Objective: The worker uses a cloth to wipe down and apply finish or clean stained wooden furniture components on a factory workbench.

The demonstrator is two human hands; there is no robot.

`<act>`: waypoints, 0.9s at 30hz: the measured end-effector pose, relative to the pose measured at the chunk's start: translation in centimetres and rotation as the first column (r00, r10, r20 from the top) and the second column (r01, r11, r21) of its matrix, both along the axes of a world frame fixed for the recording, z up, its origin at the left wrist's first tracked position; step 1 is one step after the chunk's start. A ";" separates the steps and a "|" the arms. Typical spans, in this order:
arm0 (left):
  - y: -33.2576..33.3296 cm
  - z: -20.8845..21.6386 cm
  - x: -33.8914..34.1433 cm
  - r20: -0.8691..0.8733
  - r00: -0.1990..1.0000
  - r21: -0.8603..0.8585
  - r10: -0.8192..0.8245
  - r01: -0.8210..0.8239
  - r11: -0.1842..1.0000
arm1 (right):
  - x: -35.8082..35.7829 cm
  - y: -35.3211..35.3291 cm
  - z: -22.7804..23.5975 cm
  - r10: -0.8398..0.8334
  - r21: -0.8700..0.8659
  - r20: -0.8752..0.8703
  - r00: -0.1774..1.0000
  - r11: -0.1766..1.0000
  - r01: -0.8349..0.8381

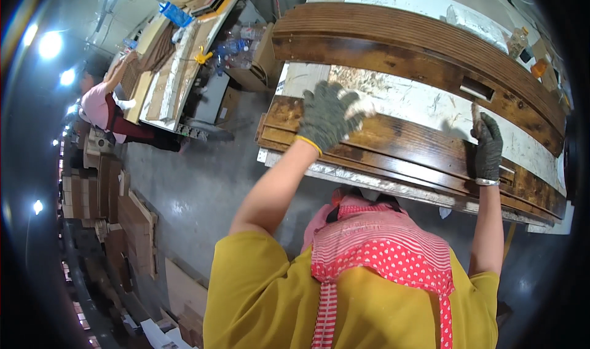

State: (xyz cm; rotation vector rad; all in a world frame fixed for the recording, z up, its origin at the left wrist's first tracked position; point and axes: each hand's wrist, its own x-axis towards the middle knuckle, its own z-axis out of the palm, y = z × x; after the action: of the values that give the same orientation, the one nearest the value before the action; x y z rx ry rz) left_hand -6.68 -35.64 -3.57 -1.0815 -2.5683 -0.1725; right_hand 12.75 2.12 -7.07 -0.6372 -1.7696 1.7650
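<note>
A dark brown, glossy wooden board with long grooved edges (405,137) lies along the near side of the workbench. My left hand (326,116), in a dark green knit glove with a yellow cuff, rests on its left part with fingers spread; the thumb side is blurred and looks bare. Toward the board's right end is my right hand (489,147), gloved too, seen edge-on, fingers stretched forward and a bare-looking tip beside them. A small slot beside its wrist is partly covered. Beyond lies a second brown board (393,49) with a rectangular cutout near its right end.
The white, scuffed bench top (424,106) shows between the boards. A plastic-wrapped pack (476,26) and a bottle (517,41) stand behind. At left are another bench (178,72), a carton of plastic bottles (261,60), a co-worker (98,106) and stacked boards (135,226).
</note>
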 end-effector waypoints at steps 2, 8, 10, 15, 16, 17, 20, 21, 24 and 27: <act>-2.2 1.2 -1.9 0.095 0.990 -0.075 0.108 -0.101 0.992 | 0.5 1.4 -0.5 -0.039 -0.048 -0.031 0.999 0.998 0.037; -13.3 0.5 -7.0 0.399 0.867 0.171 0.297 -0.389 0.905 | 0.6 -0.9 0.1 -0.094 0.134 0.098 0.991 0.988 0.081; -17.5 -0.5 -8.2 0.403 0.859 0.225 0.316 -0.428 0.875 | 0.5 -2.0 0.9 -0.103 0.172 0.100 0.990 0.981 0.085; -21.7 1.6 -9.0 0.614 0.762 0.498 0.204 -0.575 0.649 | 0.3 -2.3 1.0 -0.095 0.232 0.139 0.986 0.971 0.061; -22.2 0.1 -9.3 0.521 0.807 0.386 0.279 -0.514 0.766 | 0.4 -2.2 1.1 -0.086 0.207 0.161 0.983 0.977 0.052; -16.9 4.0 -6.1 0.239 0.944 0.590 -0.227 0.045 0.806 | 0.8 -1.9 0.8 -0.105 0.212 0.172 0.980 0.975 0.067; -15.8 0.1 -3.4 0.056 0.992 0.152 0.110 -0.117 0.981 | 0.4 -1.6 0.4 -0.084 0.184 0.132 0.988 0.981 0.059; -17.1 -0.5 -5.1 0.181 0.966 0.181 0.185 -0.218 0.959 | 0.0 -1.7 0.3 -0.076 0.183 0.125 0.989 0.982 0.052; -21.2 0.0 -5.8 0.267 0.885 0.101 0.381 -0.419 0.902 | -0.2 -1.1 0.2 -0.048 0.174 0.098 0.994 0.984 0.031; -18.1 4.1 -3.4 0.163 0.980 0.277 0.110 -0.153 0.949 | 1.0 -1.1 0.3 0.007 0.182 0.139 0.990 0.983 -0.033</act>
State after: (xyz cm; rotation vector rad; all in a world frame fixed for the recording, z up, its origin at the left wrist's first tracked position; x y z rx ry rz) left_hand -10.12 -53.70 0.49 -0.8130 -2.6241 -0.5934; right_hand 13.80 1.02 -6.78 -0.6798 -2.0111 1.5792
